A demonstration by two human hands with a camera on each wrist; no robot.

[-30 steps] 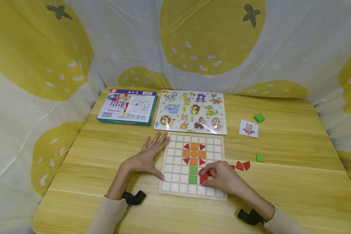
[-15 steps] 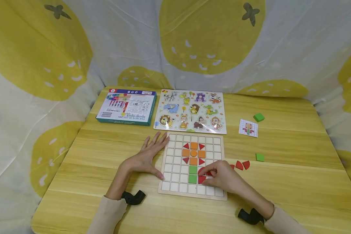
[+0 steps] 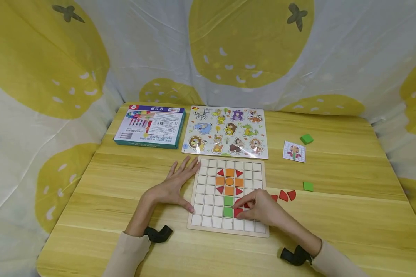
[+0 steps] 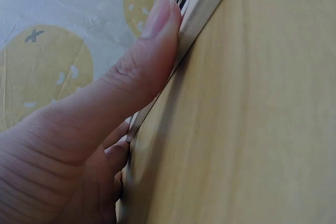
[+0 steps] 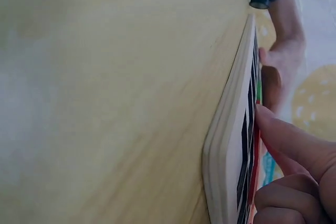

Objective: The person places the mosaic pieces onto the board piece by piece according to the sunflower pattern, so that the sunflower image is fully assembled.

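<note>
A wooden grid board [image 3: 211,221] lies on the table with orange squares, an orange circle [image 3: 230,181], red triangles and two green squares [image 3: 228,211] set in its cells. My left hand [image 3: 173,188] rests with spread fingers along the board's left edge; in the left wrist view its thumb [image 4: 160,22] lies against that edge. At the board's lower right, my right hand [image 3: 263,207] pinches a red quarter-circle tile [image 3: 238,212] between thumb and index finger, close beside the lower green square. More red tiles in the cells there are partly hidden by this hand.
Loose red quarter-circle tiles [image 3: 283,195] lie right of the board, one partly behind my right hand. Green squares [image 3: 308,186] and a small pattern card [image 3: 294,151] sit farther right. Behind the board are an animal puzzle [image 3: 225,132] and a flat box [image 3: 150,127].
My right thumb and index finger have shifted slightly left with the red quarter-circle tile, up against the lower green square. My left hand has stayed in place.
</note>
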